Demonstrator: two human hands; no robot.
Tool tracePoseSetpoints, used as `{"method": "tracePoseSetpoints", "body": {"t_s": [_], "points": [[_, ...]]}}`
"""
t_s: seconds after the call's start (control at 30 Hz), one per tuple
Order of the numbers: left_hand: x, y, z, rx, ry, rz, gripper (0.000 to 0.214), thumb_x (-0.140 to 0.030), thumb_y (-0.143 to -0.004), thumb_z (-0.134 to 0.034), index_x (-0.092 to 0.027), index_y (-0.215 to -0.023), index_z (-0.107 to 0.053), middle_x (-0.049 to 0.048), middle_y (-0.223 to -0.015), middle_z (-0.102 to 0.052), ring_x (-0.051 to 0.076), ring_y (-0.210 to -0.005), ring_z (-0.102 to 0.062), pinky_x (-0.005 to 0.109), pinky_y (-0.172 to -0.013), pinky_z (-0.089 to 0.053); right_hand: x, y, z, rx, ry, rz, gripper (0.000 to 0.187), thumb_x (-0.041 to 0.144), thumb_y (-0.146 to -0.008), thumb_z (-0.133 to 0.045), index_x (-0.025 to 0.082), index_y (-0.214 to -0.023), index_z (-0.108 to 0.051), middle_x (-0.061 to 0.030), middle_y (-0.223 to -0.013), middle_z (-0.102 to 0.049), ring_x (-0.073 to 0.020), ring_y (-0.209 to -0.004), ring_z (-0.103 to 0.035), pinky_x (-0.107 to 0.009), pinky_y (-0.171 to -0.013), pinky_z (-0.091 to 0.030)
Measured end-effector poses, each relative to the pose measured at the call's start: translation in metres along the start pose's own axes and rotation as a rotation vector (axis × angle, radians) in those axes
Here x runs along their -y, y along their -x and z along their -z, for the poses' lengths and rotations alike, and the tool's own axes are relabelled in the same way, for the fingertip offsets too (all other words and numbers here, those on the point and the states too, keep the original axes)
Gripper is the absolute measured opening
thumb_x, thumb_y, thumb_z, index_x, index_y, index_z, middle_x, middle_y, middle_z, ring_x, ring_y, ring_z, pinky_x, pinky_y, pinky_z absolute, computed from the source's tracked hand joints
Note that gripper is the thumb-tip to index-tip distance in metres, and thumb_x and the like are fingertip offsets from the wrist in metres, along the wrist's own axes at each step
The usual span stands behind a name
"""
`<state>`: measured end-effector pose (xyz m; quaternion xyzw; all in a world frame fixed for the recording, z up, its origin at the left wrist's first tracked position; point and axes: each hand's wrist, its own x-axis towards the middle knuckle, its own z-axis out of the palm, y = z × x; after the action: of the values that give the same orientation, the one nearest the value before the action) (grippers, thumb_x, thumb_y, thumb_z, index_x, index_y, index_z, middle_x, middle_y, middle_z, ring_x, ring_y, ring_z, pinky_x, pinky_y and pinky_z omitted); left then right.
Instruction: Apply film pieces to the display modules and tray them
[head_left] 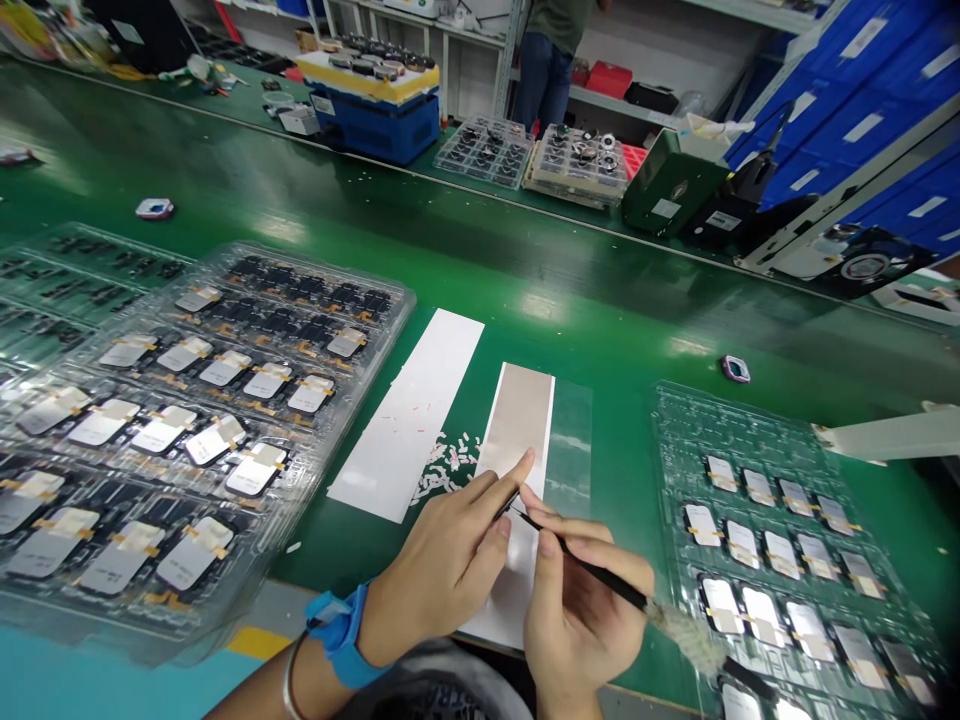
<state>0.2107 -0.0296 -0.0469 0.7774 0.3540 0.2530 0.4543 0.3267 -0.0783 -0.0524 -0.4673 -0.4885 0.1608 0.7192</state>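
My right hand (581, 610) grips a slim black pointed tool (607, 582) like a pen. A pale, rough wrap covers part of its back end. Its thin tip reaches the fingertips of my left hand (454, 545). That hand is closed, with the index finger stretched forward and the thumb beneath; a small dark piece (505, 503) shows between them, too small to name. Both hands are over a white strip with a beige face (521, 400). Left of it lie small white cut pieces (450, 455) and a white strip (420, 400) with tiny red marks.
At the left, a clear tray (397, 300) holds silver-and-black modules with orange tabs. Another clear tray (675, 430) with similar modules is on the right, beside a white arm (892, 435). Across the green bench (480, 250) stand a blue bin (375, 125) and a person (551, 60).
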Motion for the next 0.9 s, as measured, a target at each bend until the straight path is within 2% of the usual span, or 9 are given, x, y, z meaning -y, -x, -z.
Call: {"method": "tracePoseSetpoints", "body": {"t_s": [0.17,0.37,0.47,0.53,0.63,0.77,0.83,0.87,0.9], "points": [[0.000,0.000,0.000,-0.004,-0.017,-0.001,0.054,-0.026,-0.104,-0.029,-0.031,-0.157,-0.022,0.0062,-0.105,-0.062,0.023,-0.085,-0.062,0.036,-0.075,-0.050,-0.001,0.001,0.002,0.006,0.022,-0.015,0.027,-0.003,-0.089,-0.056,0.020,-0.102,-0.052,-0.0041,-0.091,-0.070,-0.0196,-0.093,-0.073,-0.042,-0.082,-0.066],[0.003,-0.003,-0.003,-0.031,-0.121,-0.028,0.052,-0.023,-0.103,-0.030,-0.026,-0.154,-0.033,0.0060,-0.095,-0.064,0.021,-0.076,-0.062,0.033,-0.065,-0.048,0.001,0.000,0.002,-0.070,0.007,-0.055,0.021,0.003,-0.091,-0.057,0.021,-0.101,-0.053,-0.0021,-0.087,-0.068,-0.0161,-0.084,-0.071,-0.036,-0.076,-0.063],[0.004,-0.003,-0.002,-0.027,-0.124,-0.022,0.054,-0.022,-0.102,-0.032,-0.027,-0.155,-0.030,0.0045,-0.091,-0.063,0.020,-0.072,-0.061,0.032,-0.064,-0.048,0.000,-0.002,0.007,-0.069,-0.024,-0.070,0.017,0.008,-0.094,-0.052,0.021,-0.104,-0.055,-0.0037,-0.090,-0.065,-0.0176,-0.086,-0.068,-0.038,-0.075,-0.060],[0.003,-0.001,0.000,-0.013,-0.076,-0.027,0.054,-0.023,-0.102,-0.032,-0.029,-0.156,-0.028,0.0044,-0.096,-0.065,0.020,-0.075,-0.062,0.031,-0.069,-0.049,-0.001,-0.005,0.014,-0.057,0.011,-0.071,0.016,0.012,-0.097,-0.047,0.022,-0.101,-0.058,-0.0028,-0.087,-0.061,-0.0176,-0.081,-0.064,-0.035,-0.070,-0.056],[-0.002,0.005,0.003,0.016,0.027,-0.042,0.053,-0.026,-0.104,-0.030,-0.032,-0.157,-0.024,0.0053,-0.114,-0.068,0.019,-0.090,-0.065,0.031,-0.081,-0.051,0.001,-0.008,0.029,0.092,0.219,-0.123,0.018,0.016,-0.097,-0.047,0.023,-0.098,-0.064,-0.0016,-0.085,-0.054,-0.0151,-0.076,-0.057,-0.027,-0.064,-0.047],[-0.009,0.012,0.003,0.098,0.116,-0.003,0.051,-0.032,-0.106,-0.028,-0.033,-0.157,-0.023,0.0077,-0.124,-0.066,0.022,-0.105,-0.064,0.033,-0.090,-0.052,0.018,-0.008,0.043,0.377,0.349,-0.255,0.015,0.017,-0.089,-0.061,0.024,-0.101,-0.064,-0.0002,-0.087,-0.054,-0.0138,-0.076,-0.055,-0.024,-0.064,-0.045],[-0.012,0.013,0.003,0.158,0.145,0.019,0.051,-0.035,-0.107,-0.029,-0.034,-0.157,-0.022,0.0085,-0.120,-0.066,0.022,-0.105,-0.064,0.034,-0.089,-0.053,0.029,-0.011,0.049,0.413,0.361,-0.284,0.008,0.018,-0.087,-0.061,0.023,-0.092,-0.064,0.0011,-0.081,-0.053,-0.0132,-0.072,-0.054,-0.023,-0.062,-0.044],[-0.015,0.013,0.003,0.179,0.161,0.011,0.052,-0.036,-0.107,-0.028,-0.033,-0.158,-0.018,0.0086,-0.113,-0.067,0.021,-0.100,-0.065,0.034,-0.086,-0.054,0.034,-0.016,0.053,0.414,0.379,-0.309,0.004,0.021,-0.087,-0.061,0.023,-0.085,-0.064,0.0016,-0.077,-0.051,-0.0130,-0.069,-0.052,-0.023,-0.059,-0.042],[-0.017,0.014,0.005,0.192,0.176,-0.007,0.055,-0.036,-0.107,-0.027,-0.031,-0.159,-0.012,0.0081,-0.105,-0.067,0.020,-0.090,-0.065,0.033,-0.080,-0.054,0.037,-0.022,0.060,0.403,0.410,-0.343,0.008,0.025,-0.087,-0.061,0.022,-0.080,-0.063,0.0020,-0.073,-0.050,-0.0129,-0.066,-0.051,-0.022,-0.057,-0.040]]}}
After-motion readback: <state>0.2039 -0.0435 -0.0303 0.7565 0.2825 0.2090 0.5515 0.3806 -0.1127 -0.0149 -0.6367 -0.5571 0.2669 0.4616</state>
